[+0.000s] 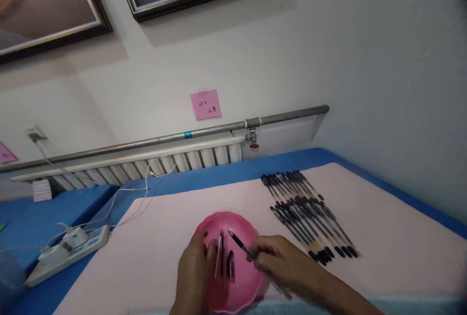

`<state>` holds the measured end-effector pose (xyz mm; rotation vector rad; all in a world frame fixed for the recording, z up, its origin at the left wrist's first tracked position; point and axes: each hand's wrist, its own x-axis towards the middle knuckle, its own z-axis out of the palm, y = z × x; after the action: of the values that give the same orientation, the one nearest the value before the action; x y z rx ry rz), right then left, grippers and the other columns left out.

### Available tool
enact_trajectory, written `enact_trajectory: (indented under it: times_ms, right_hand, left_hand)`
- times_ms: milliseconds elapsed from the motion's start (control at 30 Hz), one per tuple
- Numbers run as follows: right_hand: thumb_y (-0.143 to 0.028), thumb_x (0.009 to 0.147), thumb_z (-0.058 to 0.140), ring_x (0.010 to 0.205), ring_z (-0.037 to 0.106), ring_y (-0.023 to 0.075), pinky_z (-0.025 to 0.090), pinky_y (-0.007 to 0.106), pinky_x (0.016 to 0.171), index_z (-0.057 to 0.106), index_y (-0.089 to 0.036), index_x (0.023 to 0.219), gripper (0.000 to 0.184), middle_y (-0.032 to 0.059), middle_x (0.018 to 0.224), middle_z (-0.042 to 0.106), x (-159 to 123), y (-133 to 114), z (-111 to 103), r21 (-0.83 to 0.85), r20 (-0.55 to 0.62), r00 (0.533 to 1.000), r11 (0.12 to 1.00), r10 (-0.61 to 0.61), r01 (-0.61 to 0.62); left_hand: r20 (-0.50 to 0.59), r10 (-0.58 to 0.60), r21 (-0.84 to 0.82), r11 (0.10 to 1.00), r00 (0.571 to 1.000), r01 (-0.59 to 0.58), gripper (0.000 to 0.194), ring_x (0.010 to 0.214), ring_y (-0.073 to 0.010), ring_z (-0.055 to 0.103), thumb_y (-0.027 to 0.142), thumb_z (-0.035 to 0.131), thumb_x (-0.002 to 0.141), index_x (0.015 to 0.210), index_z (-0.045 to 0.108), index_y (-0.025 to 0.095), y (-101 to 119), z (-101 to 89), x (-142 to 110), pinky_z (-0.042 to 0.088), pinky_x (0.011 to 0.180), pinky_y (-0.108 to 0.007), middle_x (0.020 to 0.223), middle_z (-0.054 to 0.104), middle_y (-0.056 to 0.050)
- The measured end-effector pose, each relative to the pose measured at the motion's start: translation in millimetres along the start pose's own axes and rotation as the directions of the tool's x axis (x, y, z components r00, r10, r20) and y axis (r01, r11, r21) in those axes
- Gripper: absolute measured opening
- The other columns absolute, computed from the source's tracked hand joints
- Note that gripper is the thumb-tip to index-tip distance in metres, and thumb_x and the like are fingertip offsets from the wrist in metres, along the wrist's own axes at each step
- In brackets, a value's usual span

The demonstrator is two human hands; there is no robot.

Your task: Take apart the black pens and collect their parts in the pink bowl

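A pink dish (242, 300) with a scalloped rim stands on the pale pink sheet in front of me. My right hand (272, 256) pinches an uncapped pen (237, 239) over the dish's right side, its bare tip pointing up and left. Over the left rim is my left hand (195, 268), thumb and forefinger apart, with nothing clearly held. Just right of its thumb, slim pen parts (222, 256) lie in the dish. Beside them is a short black pen cap (230, 264). Motion blurs the rear end of the held pen.
To the right, two rows of black-capped pens (306, 222) lie side by side on the pink sheet (156, 237). A white power strip (69, 256) with plugs and cables sits at the left on blue cloth. Behind the table run a radiator (197, 159) and a metal pipe (219, 130).
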<state>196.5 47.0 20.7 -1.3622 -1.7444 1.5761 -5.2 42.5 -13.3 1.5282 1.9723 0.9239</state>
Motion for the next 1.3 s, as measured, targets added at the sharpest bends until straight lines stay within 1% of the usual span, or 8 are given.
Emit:
enact_trajectory:
  times_ms: [67,167,233,367,600,833,1033,1300]
  right_hand:
    - [-0.013,0.063,0.044,0.037,0.032,0.0060,0.022,0.020,0.041,0.059,-0.017,0.066,0.016,-0.0083,0.041,0.040,0,-1,2,0.075,0.003,1.000,0.997,-0.017,0.017]
    - [-0.013,0.062,0.042,0.032,0.024,0.0053,0.016,0.021,0.037,0.056,-0.018,0.064,0.015,-0.0104,0.037,0.033,-1,-2,5,0.216,0.077,0.997,0.976,0.004,-0.021]
    - [-0.013,0.063,0.042,0.030,0.022,0.0052,0.013,0.021,0.035,0.055,-0.019,0.064,0.015,-0.0109,0.036,0.030,-3,-3,6,0.265,0.156,0.988,0.963,0.017,-0.058]
    - [-0.015,0.063,0.044,0.030,0.024,0.0042,0.013,0.019,0.034,0.053,-0.018,0.063,0.010,-0.0111,0.037,0.032,-4,-2,8,0.309,0.196,0.980,0.948,0.018,-0.079]
    - [-0.014,0.058,0.054,0.039,0.038,0.0060,0.028,0.018,0.039,0.050,-0.019,0.064,0.009,-0.0100,0.042,0.042,1,4,18,0.328,0.091,0.995,0.945,-0.028,-0.003]
    - [-0.030,0.074,0.046,0.048,0.044,0.0083,0.028,0.020,0.046,0.057,-0.015,0.064,0.021,-0.0019,0.055,0.054,-9,-10,17,0.344,0.204,0.973,0.939,-0.106,0.030]
    - [-0.023,0.061,0.055,0.039,0.035,0.0046,0.024,0.018,0.041,0.049,-0.018,0.060,0.008,-0.0083,0.044,0.045,-6,-5,23,0.384,0.084,0.995,0.923,-0.047,0.011]
    - [-0.027,0.066,0.054,0.039,0.046,0.0053,0.028,0.016,0.038,0.051,-0.016,0.062,0.012,-0.0033,0.049,0.055,-7,-4,25,0.462,0.127,0.992,0.886,-0.020,-0.042]
  left_hand:
    - [0.102,-0.032,-0.293,0.954,0.994,0.061,0.034,0.052,-0.0147,0.050,0.042,0.054,0.075,0.097,0.064,0.018,6,3.9,-4,0.036,0.052,-0.025,0.062,0.059,-0.001]
    - [0.384,-0.017,-0.681,0.669,0.923,0.296,0.044,0.037,-0.0054,0.028,0.052,0.059,0.071,0.097,0.063,0.017,16,8.0,-12,0.021,0.036,-0.020,0.053,0.043,0.007]
    - [0.471,0.020,-0.769,0.499,0.882,0.399,0.045,0.037,-0.0025,0.021,0.050,0.066,0.068,0.097,0.063,0.016,19,10.0,-15,0.016,0.035,-0.017,0.052,0.037,0.009]
    - [0.451,0.050,-0.838,0.368,0.891,0.403,0.035,0.038,-0.0005,0.023,0.039,0.071,0.068,0.089,0.066,0.012,18,13.2,-16,0.017,0.036,-0.015,0.050,0.036,0.009]
    - [0.384,0.009,-0.874,0.326,0.923,0.361,0.027,0.037,-0.0002,0.028,0.034,0.075,0.065,0.075,0.065,0.012,18,16.4,-15,0.019,0.035,-0.014,0.046,0.041,0.008]
    - [0.352,0.004,-0.908,0.245,0.936,0.340,0.028,0.040,-0.0014,0.029,0.034,0.075,0.065,0.077,0.066,0.010,22,10.5,-15,0.022,0.037,-0.014,0.046,0.036,0.009]
    - [0.320,0.015,-0.912,0.275,0.947,0.304,0.025,0.041,-0.0029,0.034,0.033,0.073,0.068,0.078,0.066,0.011,23,9.7,-16,0.025,0.038,-0.015,0.046,0.042,0.007]
    - [0.307,0.032,-0.917,0.277,0.951,0.287,0.023,0.041,-0.0032,0.035,0.032,0.071,0.070,0.080,0.067,0.011,22,9.7,-16,0.026,0.039,-0.016,0.048,0.043,0.007]
